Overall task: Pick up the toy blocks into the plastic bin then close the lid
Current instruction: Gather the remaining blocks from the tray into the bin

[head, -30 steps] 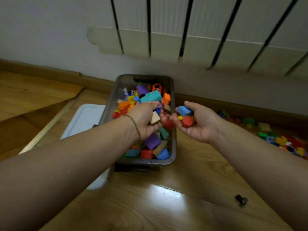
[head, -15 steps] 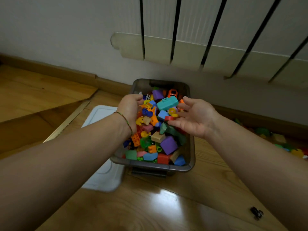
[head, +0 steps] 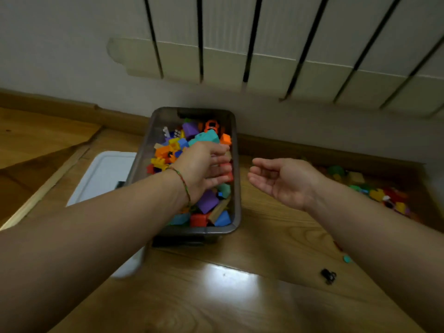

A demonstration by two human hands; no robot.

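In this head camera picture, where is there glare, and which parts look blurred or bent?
Head view: a bright glare patch on the wooden floor in front of the plastic bin; the left hand has motion-smeared fingers; the loose blocks at the right are dim and soft; the radiator lines fan outward from wide-angle distortion.

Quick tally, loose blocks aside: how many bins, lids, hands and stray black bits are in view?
Bin: 1
Lid: 1
Hands: 2 (left hand, right hand)
Black bit: 1
Total: 5
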